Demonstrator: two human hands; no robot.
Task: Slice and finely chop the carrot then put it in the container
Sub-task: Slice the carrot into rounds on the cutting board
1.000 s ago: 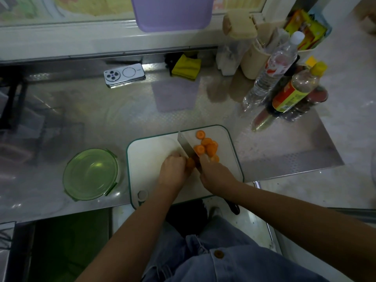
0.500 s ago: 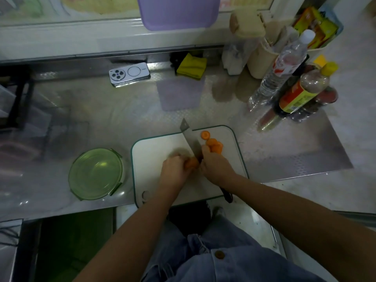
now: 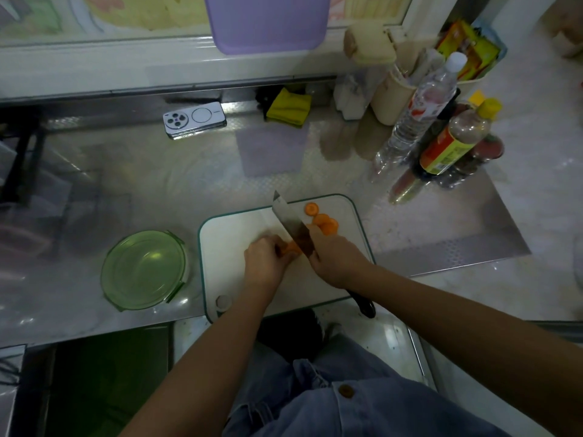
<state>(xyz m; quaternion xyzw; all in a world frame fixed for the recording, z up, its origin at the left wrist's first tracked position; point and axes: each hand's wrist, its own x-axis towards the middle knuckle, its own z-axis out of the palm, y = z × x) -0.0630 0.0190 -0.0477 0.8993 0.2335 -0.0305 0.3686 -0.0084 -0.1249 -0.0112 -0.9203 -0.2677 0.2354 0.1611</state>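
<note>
A white cutting board with a green rim lies at the counter's front edge. My left hand grips a short orange carrot piece on it. My right hand holds a knife; the blade slants up and away, its edge against the carrot's right end, and the black handle end sticks out below my wrist. Several round carrot slices lie on the board to the right of the blade. A round green glass container stands left of the board.
A phone lies at the back of the steel counter, with a yellow cloth to its right. Bottles and jars crowd the back right corner. A purple board leans on the window ledge.
The knife blade has shifted slightly left along the carrot, which is shorter now. The slices stay piled to the right. Both hands stay on the board.
</note>
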